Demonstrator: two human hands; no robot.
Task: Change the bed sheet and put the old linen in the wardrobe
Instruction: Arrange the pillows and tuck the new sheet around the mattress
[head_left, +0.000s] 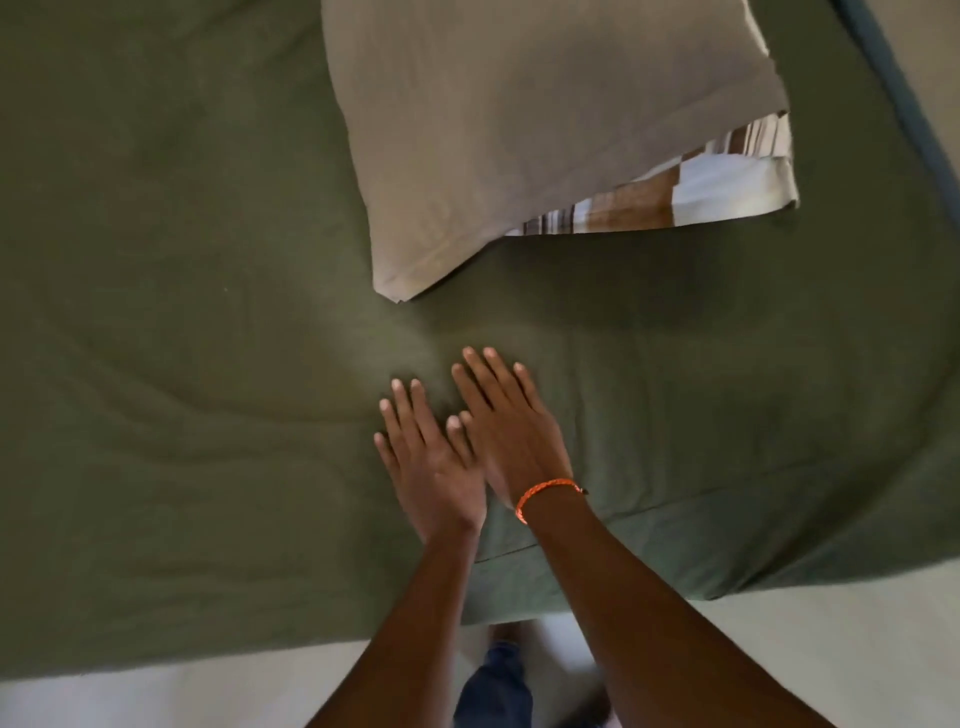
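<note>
While a dark olive-green bed sheet (182, 312) is covering nearly the whole bed, soft curved wrinkles are running across its left half and a straighter fold line is crossing near the front edge on the right. A pillow (530, 130) in a grey-beige case is lying on the sheet toward the upper right, tilted, with one corner pointing down toward the hands; at its open end a striped brown, white and pale blue inner cover (691, 187) is poking out. A pale floor (831, 639) is showing along the bottom of the view below the bed's edge, and a strip of blue-grey edging (898, 104) is running down the far right corner. The left hand (431, 462) is lying palm-down on the sheet with its fingers (410, 410) straight and slightly spread, gripping nothing. The right hand (509, 426) is lying flat just beside it, a little farther forward, fingers straight and close together, also pressing on the sheet and holding nothing; the two hands are touching along their inner edges. An orange braided bracelet (540, 493) is circling the right wrist.
</note>
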